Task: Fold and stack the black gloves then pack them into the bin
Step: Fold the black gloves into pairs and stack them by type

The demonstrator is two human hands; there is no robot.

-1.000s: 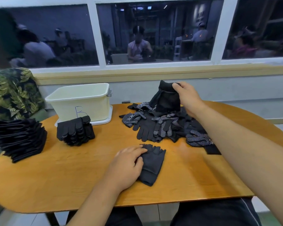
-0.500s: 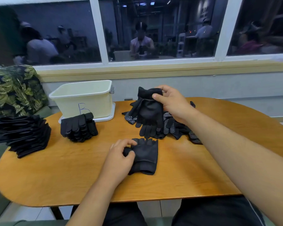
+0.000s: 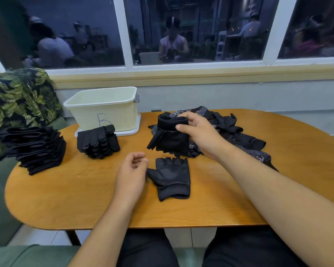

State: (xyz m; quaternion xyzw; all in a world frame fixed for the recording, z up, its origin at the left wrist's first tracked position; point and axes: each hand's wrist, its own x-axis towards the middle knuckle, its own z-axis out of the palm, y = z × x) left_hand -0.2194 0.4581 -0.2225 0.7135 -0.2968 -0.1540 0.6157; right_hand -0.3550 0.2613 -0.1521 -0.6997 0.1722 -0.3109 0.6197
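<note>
My right hand (image 3: 202,134) grips a black glove (image 3: 170,135) by its cuff and holds it above the table, fingers hanging down. A second black glove (image 3: 172,177) lies flat on the wooden table (image 3: 85,199) just below it, cuff towards me. My left hand (image 3: 131,170) hovers beside that glove's thumb with loosely curled fingers, holding nothing. A loose pile of black dotted gloves (image 3: 237,135) lies behind my right hand. A stack of folded gloves (image 3: 97,142) sits in front of the cream bin (image 3: 102,108).
A larger pile of black folded items (image 3: 35,147) sits at the table's left edge, partly over a green sofa with a leaf-print cushion (image 3: 21,97). The bin stands on its white lid at the table's back, below the window wall.
My right hand has brought the lifted glove down and towards me from the pile. My left hand has let go of the flat glove and lifted off it to the left.
</note>
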